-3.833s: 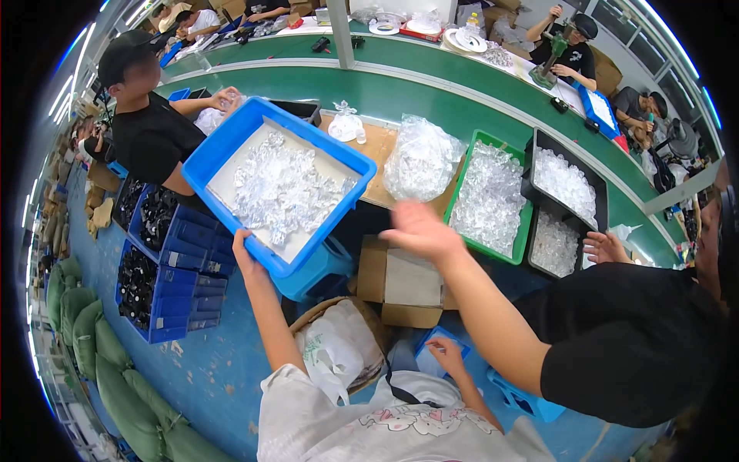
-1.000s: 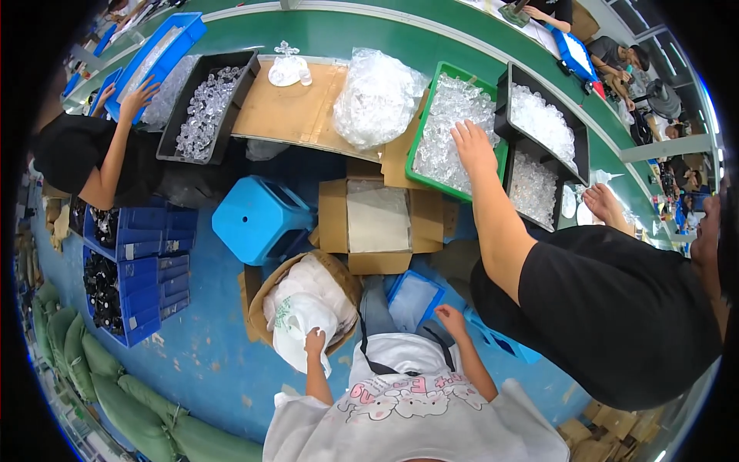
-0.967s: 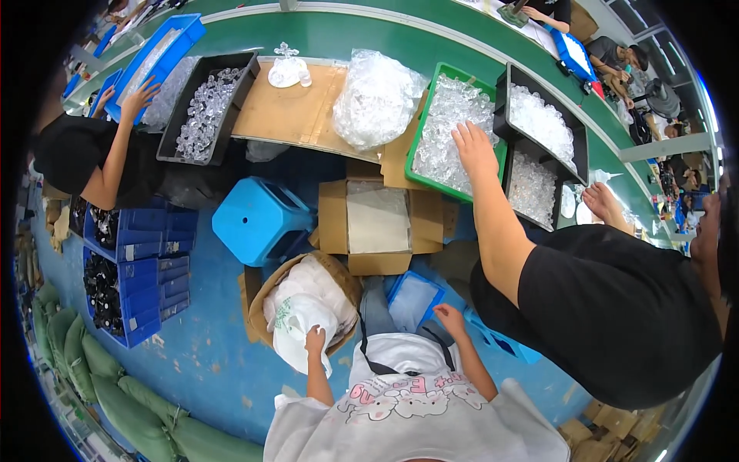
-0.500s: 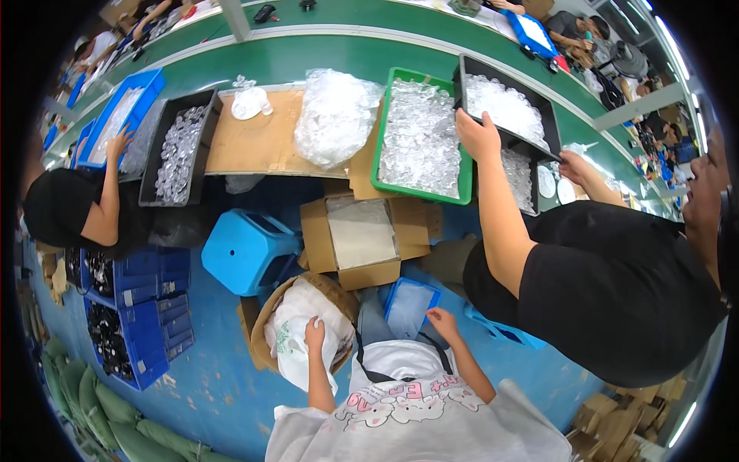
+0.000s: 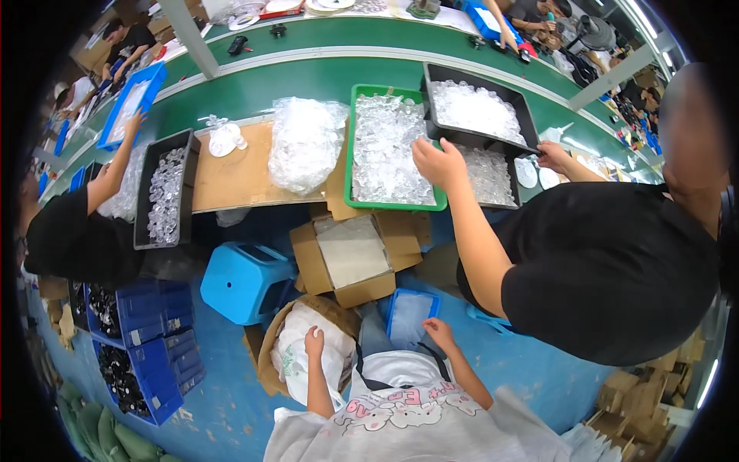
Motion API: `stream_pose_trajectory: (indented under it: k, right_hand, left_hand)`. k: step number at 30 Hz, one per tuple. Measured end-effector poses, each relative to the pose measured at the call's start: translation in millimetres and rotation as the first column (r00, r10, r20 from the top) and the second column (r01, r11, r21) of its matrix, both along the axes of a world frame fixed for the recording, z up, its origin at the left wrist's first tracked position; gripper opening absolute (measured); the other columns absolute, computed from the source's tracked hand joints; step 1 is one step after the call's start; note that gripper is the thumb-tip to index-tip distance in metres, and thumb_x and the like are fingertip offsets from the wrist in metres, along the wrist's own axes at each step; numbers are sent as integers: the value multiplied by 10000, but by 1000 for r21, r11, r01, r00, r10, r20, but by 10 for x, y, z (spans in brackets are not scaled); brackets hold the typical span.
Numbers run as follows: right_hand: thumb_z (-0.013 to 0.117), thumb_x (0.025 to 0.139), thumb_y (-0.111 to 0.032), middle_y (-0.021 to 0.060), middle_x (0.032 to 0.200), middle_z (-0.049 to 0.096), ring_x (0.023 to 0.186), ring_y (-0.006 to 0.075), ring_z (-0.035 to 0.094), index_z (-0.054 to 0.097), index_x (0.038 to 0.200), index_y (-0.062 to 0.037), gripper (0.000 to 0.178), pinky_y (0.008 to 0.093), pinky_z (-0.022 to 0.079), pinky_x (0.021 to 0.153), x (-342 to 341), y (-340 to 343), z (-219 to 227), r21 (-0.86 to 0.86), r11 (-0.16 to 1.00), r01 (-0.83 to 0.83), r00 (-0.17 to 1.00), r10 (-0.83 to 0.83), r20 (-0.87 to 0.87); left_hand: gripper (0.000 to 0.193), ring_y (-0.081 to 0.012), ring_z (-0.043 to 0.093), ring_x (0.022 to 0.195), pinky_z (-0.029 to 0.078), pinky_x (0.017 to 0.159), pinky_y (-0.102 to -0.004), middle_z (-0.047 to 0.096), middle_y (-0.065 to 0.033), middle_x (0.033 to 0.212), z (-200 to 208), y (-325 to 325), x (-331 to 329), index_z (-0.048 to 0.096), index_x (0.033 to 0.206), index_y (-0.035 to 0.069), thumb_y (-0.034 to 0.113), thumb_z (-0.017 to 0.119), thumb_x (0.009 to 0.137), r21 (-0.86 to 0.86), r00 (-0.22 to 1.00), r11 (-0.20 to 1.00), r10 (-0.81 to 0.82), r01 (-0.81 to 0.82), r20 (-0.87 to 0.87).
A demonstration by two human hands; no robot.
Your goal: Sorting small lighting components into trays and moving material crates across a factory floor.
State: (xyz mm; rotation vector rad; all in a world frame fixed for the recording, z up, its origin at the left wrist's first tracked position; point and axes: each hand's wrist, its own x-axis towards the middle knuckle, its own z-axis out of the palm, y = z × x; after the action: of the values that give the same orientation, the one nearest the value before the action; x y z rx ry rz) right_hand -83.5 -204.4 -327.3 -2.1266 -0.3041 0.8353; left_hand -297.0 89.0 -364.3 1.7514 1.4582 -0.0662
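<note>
My left hand (image 5: 314,341) hovers at the white plastic bag (image 5: 296,358), which lies in a round-topped cardboard box (image 5: 265,362) beside my left leg. Its fingers are loosely bent, and I see nothing in them. On the other side, my right hand (image 5: 439,333) is raised over my lap, near a small blue bin (image 5: 412,309) with a pale, translucent lining or content. Those fingers point left, slightly curled, with no object visible. An open carton (image 5: 354,254) with a flat whitish top layer stands ahead of my knees.
A worker in black at right grips a black tray (image 5: 473,112) of clear pieces above a green tray (image 5: 392,154). A bagged bundle (image 5: 308,146) and another black tray (image 5: 165,192) sit leftward. A blue stool (image 5: 239,285) and blue bins (image 5: 142,377) stand on the floor.
My view has shifted, and my hands stay nearly in place. The right-hand worker's nearer hand has come off the black tray's corner toward the green tray. The left-hand worker's arm reaches farther forward.
</note>
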Motion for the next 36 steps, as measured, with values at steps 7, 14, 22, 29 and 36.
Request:
stream_pose_trajectory:
  k: [7, 14, 22, 29, 36]
  right_hand:
    - [522, 709, -150, 50, 701, 567, 649, 117, 529, 564, 773, -62, 117, 225, 410, 590, -30, 31, -31, -10, 999, -40, 997, 39, -65]
    - [521, 703, -156, 50, 695, 566, 633, 131, 533, 567, 769, -80, 111, 230, 413, 585, -37, 216, 37, -26, 992, -125, 992, 124, -21]
    - [523, 692, -156, 63, 685, 566, 632, 146, 537, 569, 778, -82, 123, 239, 417, 580, -40, 352, 97, -35, 982, -186, 982, 187, 12]
    - [522, 687, -171, 81, 698, 568, 650, 177, 545, 569, 774, -89, 128, 256, 420, 588, -47, 395, 108, -68, 968, -240, 971, 240, 3]
    - [516, 690, -161, 51, 668, 562, 627, 120, 530, 570, 769, -84, 123, 227, 408, 566, -72, 433, 80, -49, 963, -265, 964, 264, -12]
  left_hand:
    - [330, -301, 481, 877, 368, 774, -323, 520, -189, 907, -32, -44, -79, 524, 933, 61, 249, 472, 666, 61, 999, 998, 5, -2, -50]
    - [366, -286, 439, 946, 297, 775, -493, 491, -116, 993, -166, -106, -432, 509, 982, 166, 319, 461, 652, -50, 993, 994, 92, -96, -77]
    - [336, -287, 489, 879, 375, 768, -325, 528, -174, 906, -87, -245, -650, 535, 918, 56, 250, 485, 648, -3, 983, 988, 153, -154, -105]
    - [345, -287, 491, 880, 378, 768, -324, 530, -175, 904, -31, -281, -657, 534, 930, 61, 250, 488, 644, -24, 976, 979, 200, -203, -88]
    - [357, -298, 477, 888, 374, 760, -352, 515, -175, 924, -173, -250, -655, 523, 946, 88, 274, 477, 645, 8, 982, 983, 185, -185, -48]
